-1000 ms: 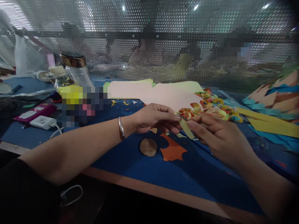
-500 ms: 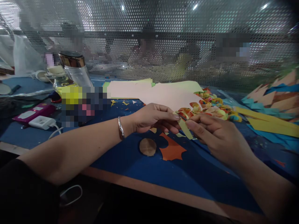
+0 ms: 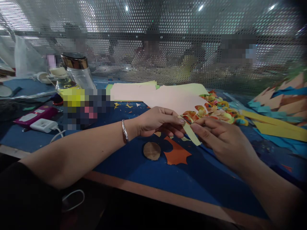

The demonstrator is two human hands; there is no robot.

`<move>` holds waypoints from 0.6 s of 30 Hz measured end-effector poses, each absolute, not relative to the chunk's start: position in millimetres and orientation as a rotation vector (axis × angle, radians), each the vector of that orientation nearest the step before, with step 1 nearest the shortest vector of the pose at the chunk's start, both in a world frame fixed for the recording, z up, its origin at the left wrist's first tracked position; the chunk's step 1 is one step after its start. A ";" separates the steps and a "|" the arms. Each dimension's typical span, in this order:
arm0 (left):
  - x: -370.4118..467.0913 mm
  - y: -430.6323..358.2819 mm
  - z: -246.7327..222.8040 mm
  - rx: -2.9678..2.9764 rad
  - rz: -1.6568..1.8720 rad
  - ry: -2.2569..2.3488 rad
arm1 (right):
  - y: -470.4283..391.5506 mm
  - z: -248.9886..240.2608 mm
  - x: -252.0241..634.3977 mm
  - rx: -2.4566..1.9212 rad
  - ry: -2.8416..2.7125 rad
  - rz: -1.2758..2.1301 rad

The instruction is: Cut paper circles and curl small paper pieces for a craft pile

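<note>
My left hand pinches the upper end of a pale yellow-green paper strip between thumb and forefinger, its other fingers loosely curled. Close against it, my right hand is closed, thumb against forefinger, around a thin dark rod whose tip meets the strip near my left thumb. Most of the rod lies hidden by the fingers. The strip's free end hangs down between the hands. Beneath them on the blue tabletop lie a round brown disc and an orange paper offcut with a scalloped edge.
Beyond my hands are pink paper sheets and a heap of coloured paper curls. Folded paper pieces and yellow strips lie right. Leftward stand a bottle and a magenta box. A perforated metal screen closes the back.
The strip's free end now hangs a little lower and farther right. Both hands keep nearly the same place and grip.
</note>
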State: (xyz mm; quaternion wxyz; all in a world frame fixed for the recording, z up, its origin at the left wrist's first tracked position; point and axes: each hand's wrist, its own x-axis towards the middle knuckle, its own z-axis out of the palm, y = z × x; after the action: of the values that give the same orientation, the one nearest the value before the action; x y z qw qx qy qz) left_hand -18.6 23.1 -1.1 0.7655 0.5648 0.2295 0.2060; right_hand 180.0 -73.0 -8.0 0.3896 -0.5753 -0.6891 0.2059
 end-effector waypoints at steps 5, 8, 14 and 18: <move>-18.3 20.0 2.5 1.224 0.430 0.528 | -70.7 -7.5 180.1 -1.474 -1.772 0.516; -18.2 19.3 4.2 1.241 0.425 0.535 | -71.7 -6.8 179.0 -1.480 -1.752 0.517; -21.8 32.0 11.9 1.323 0.672 0.757 | -77.9 -8.9 176.4 -1.513 -1.599 0.581; -28.8 51.2 14.4 1.384 0.945 0.918 | -76.2 -12.2 179.5 -1.528 -1.597 0.585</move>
State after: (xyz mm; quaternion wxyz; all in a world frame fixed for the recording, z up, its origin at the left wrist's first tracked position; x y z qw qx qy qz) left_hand -28.8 51.2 14.4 0.5774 0.5914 0.3923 0.4037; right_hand 179.5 -76.2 -12.2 0.4148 -0.6082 -0.6355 0.2327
